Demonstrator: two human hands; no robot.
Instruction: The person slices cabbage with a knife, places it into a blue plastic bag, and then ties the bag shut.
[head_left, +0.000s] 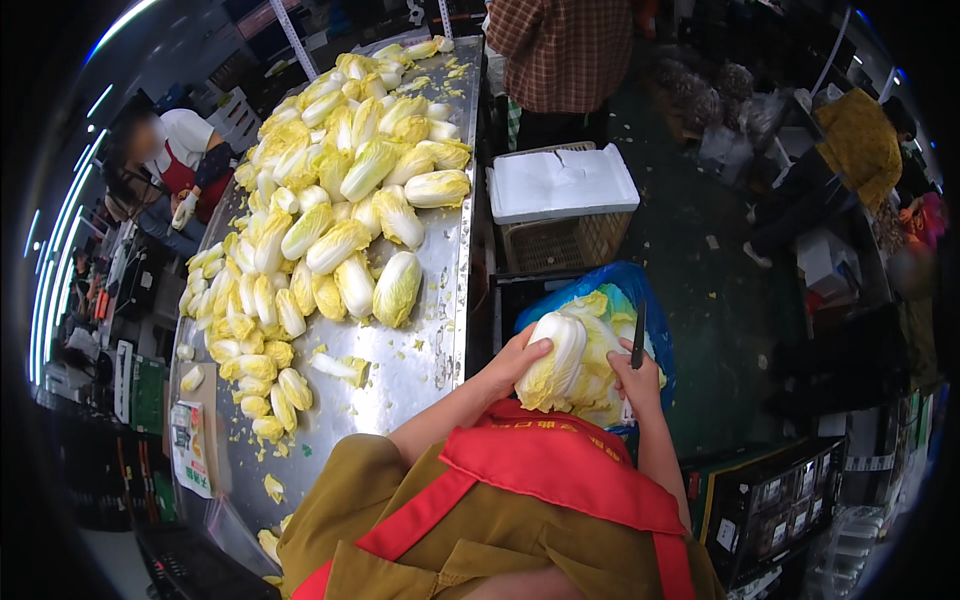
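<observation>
My left hand (517, 362) holds a napa cabbage (553, 360) by its side, with the white base pointing away from me. To its right, my right hand (637, 375) grips a knife (639, 334) whose dark blade points up and away from me. Beneath both hands, loose cabbage leaves (600, 360) fill a container lined with a blue plastic bag (660, 315). On the metal table (442, 300) at my left lies a large heap of napa cabbages (337, 187). A detached leaf (337, 367) rests near the table's middle.
Beyond the bag, a white foam lid (562, 180) covers a plastic crate (555, 240). A person in a plaid shirt (562, 52) stands past it. Another person in a red apron (180, 172) works across the table. Black crates (776, 502) stand at the lower right.
</observation>
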